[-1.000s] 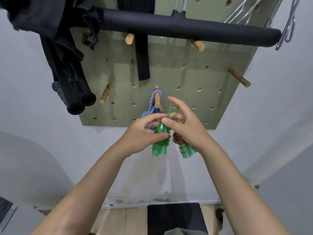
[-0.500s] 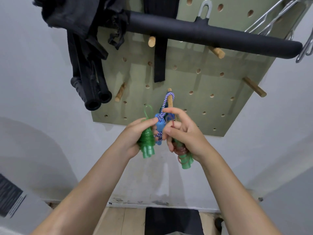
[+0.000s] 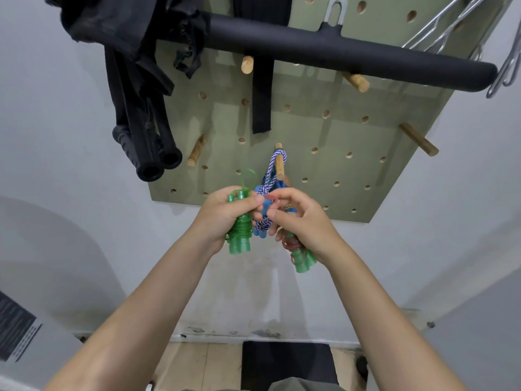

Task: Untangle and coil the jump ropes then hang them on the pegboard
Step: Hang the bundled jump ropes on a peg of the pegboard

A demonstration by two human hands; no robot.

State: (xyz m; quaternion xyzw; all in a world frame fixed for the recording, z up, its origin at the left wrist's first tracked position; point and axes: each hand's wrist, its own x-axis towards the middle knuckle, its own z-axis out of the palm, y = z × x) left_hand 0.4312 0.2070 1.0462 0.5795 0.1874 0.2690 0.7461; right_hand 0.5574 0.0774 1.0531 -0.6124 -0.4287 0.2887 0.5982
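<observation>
Nearest, two bare forearms reaching up toward the wall. Left hand (image 3: 222,214) curled round a coiled green jump rope (image 3: 239,230), grip closed on the bundle, green handles poking out below the fist and a thin green loop standing up above it. Right hand (image 3: 303,221) wrapped round a second bundle (image 3: 300,252) with green handles and reddish cord, lower fingers closed on it, thumb and forefinger brought together near the blue parts between the hands; cannot tell what they pinch. Between the two hands, a blue-handled jump rope (image 3: 263,210) with purple-and-white braided cord, its loop hung over a wooden peg (image 3: 279,162). Behind, a green pegboard (image 3: 352,136) on a pale wall, more wooden pegs jutting out. Higher up, a black padded bar (image 3: 338,56) lying across the board, black foam-handled gear (image 3: 146,136) dangling at left, a black strap (image 3: 261,97) hanging at centre, metal hooks (image 3: 504,71) at upper right.
</observation>
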